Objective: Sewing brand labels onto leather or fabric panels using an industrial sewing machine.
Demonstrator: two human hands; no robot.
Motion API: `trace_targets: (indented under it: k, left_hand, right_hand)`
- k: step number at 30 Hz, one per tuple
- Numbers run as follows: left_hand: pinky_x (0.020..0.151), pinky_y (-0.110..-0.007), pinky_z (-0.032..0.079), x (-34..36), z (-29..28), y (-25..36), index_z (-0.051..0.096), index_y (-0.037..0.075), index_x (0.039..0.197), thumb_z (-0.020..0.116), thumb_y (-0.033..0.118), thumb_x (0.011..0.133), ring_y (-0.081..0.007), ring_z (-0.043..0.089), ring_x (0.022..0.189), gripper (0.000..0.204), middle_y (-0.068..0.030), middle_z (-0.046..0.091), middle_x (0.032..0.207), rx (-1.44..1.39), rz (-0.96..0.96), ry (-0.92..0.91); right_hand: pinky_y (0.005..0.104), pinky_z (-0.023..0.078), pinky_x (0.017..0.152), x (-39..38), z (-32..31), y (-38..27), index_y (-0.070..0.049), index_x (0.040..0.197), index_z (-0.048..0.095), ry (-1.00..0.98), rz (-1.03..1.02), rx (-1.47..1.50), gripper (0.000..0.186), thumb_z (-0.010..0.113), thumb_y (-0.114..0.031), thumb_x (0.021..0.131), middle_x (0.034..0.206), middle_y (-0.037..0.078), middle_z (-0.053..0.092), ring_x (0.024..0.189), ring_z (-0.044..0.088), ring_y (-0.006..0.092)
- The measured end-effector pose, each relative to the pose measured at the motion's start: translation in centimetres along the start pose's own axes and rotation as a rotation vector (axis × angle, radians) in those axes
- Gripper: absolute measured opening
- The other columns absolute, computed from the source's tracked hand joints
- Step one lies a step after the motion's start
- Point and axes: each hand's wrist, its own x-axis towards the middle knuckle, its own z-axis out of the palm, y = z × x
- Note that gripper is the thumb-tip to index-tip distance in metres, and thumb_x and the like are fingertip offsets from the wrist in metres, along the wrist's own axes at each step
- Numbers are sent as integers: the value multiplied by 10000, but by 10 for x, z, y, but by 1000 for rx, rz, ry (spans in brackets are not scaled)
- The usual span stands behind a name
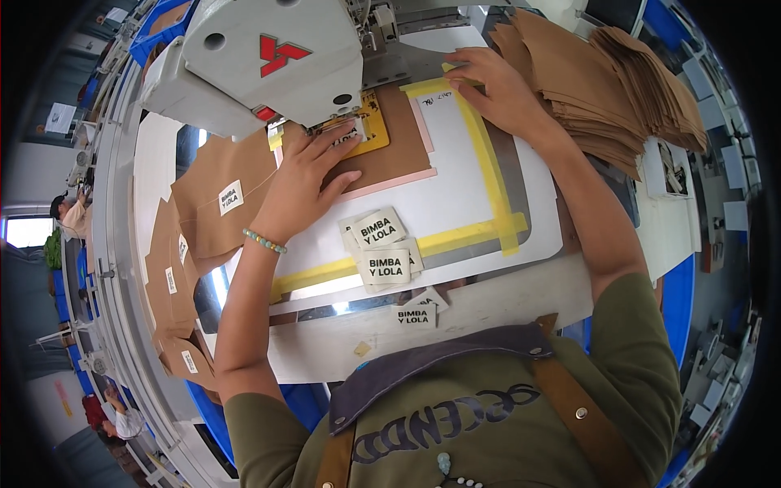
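Note:
My left hand (pixel 305 180) lies palm down with its fingers stretched out at the front of a white sewing machine head (pixel 272 57). Its fingertips press on a small white label within a yellow template (pixel 376 130), which rests on a brown fabric piece (pixel 400 167). Pink strips edge that piece on a white sheet (pixel 460 154) bordered with yellow tape. My right hand (pixel 500 93) is at the sheet's far right corner, thumb and fingers apart, touching the taped edge. Loose white printed labels (pixel 386 267) lie in a small pile nearer to me.
Brown cut pieces (pixel 569 73) are stacked at the far right, beside a white box (pixel 669 167) of small items. Brown pieces with labels attached (pixel 213 187) overlap along the left edge. A blue bin (pixel 167 28) stands at the far left. Other people work in the left background.

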Motion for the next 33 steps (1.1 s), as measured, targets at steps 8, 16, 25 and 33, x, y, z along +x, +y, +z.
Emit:
trace_targets:
  k: [8,16,25,33]
  left_hand:
    - [1201,-456,426,3,3,-7,734,86,1406,801,274,978,-352,531,1337,473,-65,629,1580,-28,50,50]
    - [1170,-428,441,4,-3,-9,771,76,1358,809,268,965,-327,514,1225,439,-37,659,1551,-88,22,13]
    - [1186,-457,434,7,-5,-7,734,84,1430,783,220,965,-393,568,1328,487,-68,641,1582,-85,6,-19]
    - [1190,-466,437,16,7,-27,716,130,1466,746,249,1022,-398,594,1307,460,-130,639,1570,-45,-43,17]
  right_hand:
    - [449,502,1120,-2,1,-1,-30,1138,808,-22,2,67,203,697,-161,1029,1390,128,694,1329,601,338]
    - [443,513,1103,-1,2,1,-28,1133,805,-8,-18,64,192,710,-148,1018,1367,127,700,1315,610,335]
    - [448,515,1097,-2,2,-1,-22,1113,807,11,-22,67,178,718,-139,1013,1343,117,706,1300,617,335]
    - [437,519,1102,-4,6,-2,-22,1102,812,18,-6,57,178,726,-156,1023,1346,104,718,1315,617,308]
